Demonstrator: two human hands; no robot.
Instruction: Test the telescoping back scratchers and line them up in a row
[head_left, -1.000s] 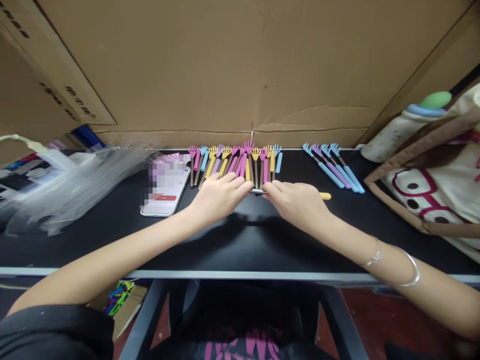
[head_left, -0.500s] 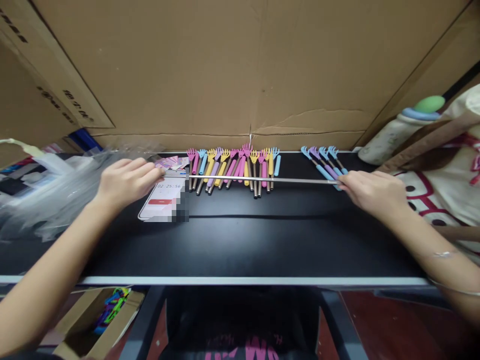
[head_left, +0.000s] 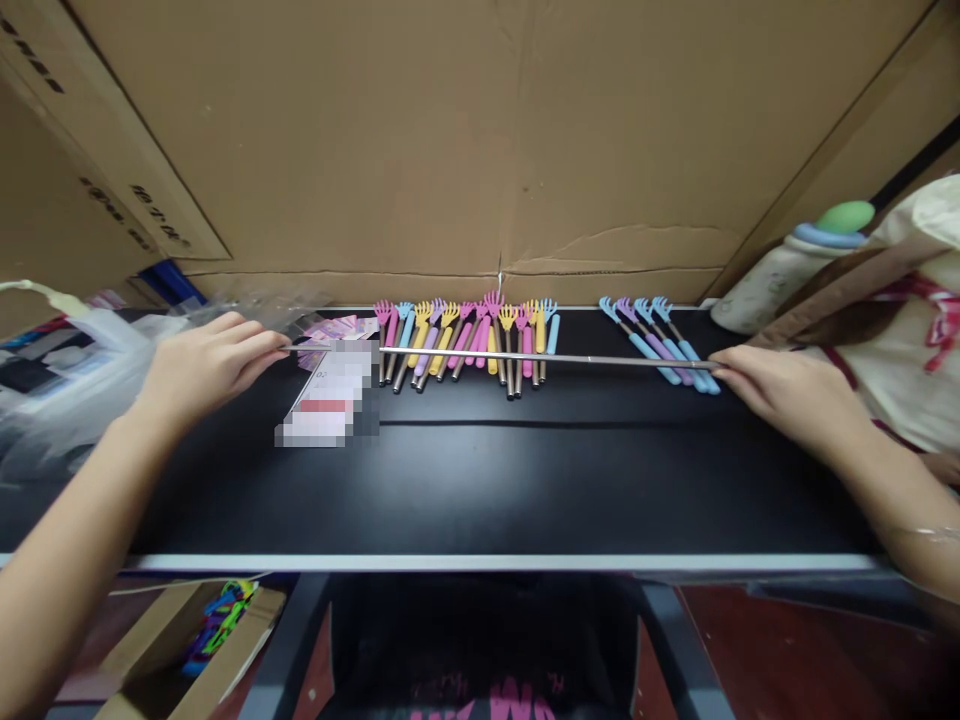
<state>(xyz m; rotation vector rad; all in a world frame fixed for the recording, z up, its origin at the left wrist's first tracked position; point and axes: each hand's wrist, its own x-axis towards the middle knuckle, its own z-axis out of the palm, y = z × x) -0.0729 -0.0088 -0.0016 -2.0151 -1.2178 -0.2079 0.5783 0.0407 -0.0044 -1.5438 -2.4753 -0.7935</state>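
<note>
A thin telescopic metal rod (head_left: 480,354) stretches level across the view above the black table (head_left: 480,500). My left hand (head_left: 206,365) pinches its left end, and my right hand (head_left: 795,395) pinches the right end. Behind the rod lie several back scratchers (head_left: 491,335) in pink, yellow, blue and purple, with hand-shaped heads pointing away from me. Beside my right hand rests a smaller group of blue and purple back scratchers (head_left: 664,345). Near my left hand is a phone (head_left: 326,400), partly pixelated, with pink printed papers (head_left: 330,330) behind it.
Clear plastic bags (head_left: 97,390) cover the table's left side. A tall cardboard wall (head_left: 450,150) stands behind. At right are a bottle with a green lid (head_left: 780,270) and a cream cloth bag (head_left: 900,380). Below the table's front edge, an open carton (head_left: 172,650) holds colourful pieces.
My hands have moved farther apart, left hand leftward and right hand rightward, and the metal rod has grown longer between them. The back scratchers on the table stay in place.
</note>
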